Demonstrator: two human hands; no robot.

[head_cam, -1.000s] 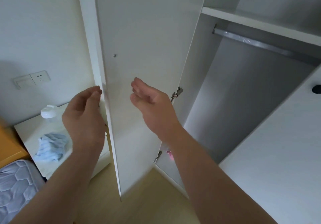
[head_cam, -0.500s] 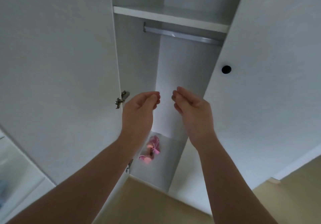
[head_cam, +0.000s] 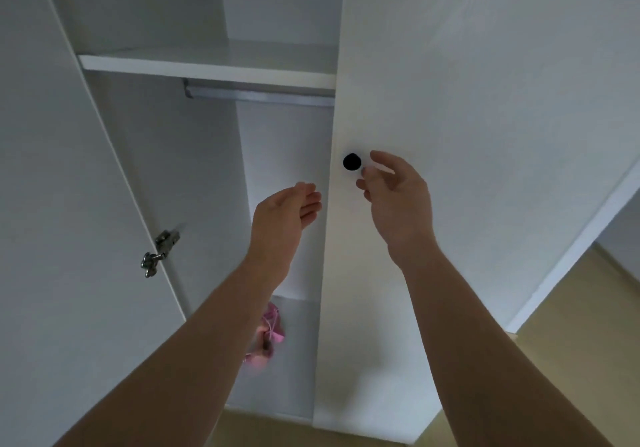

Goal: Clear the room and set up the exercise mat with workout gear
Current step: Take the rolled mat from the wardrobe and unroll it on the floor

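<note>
I face a white wardrobe. Its left door stands open and its right door is closed. A black round knob sits near the right door's left edge. My right hand is raised just right of the knob, its fingers loosely bent and holding nothing. My left hand hovers with relaxed fingers in front of the open compartment, close to the right door's edge. A pink object lies on the wardrobe floor, partly hidden by my left forearm.
Inside, a white shelf sits above a metal hanging rail. A metal hinge is on the left door. Light wooden floor shows at the lower right.
The view swung right, from the left door to the right one. My hands left the left door, came together before the opening, and my right hand now rises beside the black knob.
</note>
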